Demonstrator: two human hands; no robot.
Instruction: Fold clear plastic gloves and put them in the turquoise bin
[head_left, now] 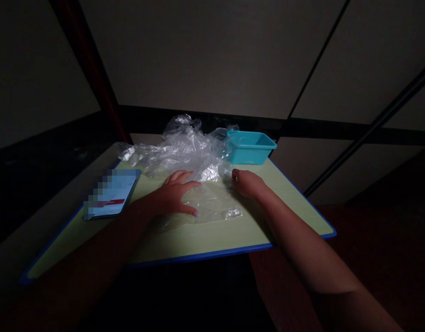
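Note:
Clear plastic bags (189, 150) lie in a crumpled heap over the far middle of the table. One clear plastic bag (212, 203) is spread flatter in front of the heap. My left hand (176, 193) rests over the left part of this flatter bag, its fingers spread and nothing held. At the bag's right side, my right hand (248, 183) is closed, thumb and fingers pinched on the edge of the clear plastic. Its fingertips are partly hidden, and where the flat bag meets the heap is hard to make out.
A turquoise plastic basket (252, 154) stands at the back right, touching the plastic heap. On the left lies a tablet or large phone (117, 193), its screen lit and partly blurred. The pale table (212, 242) has a blue edge. Wall panels (198, 55) rise behind.

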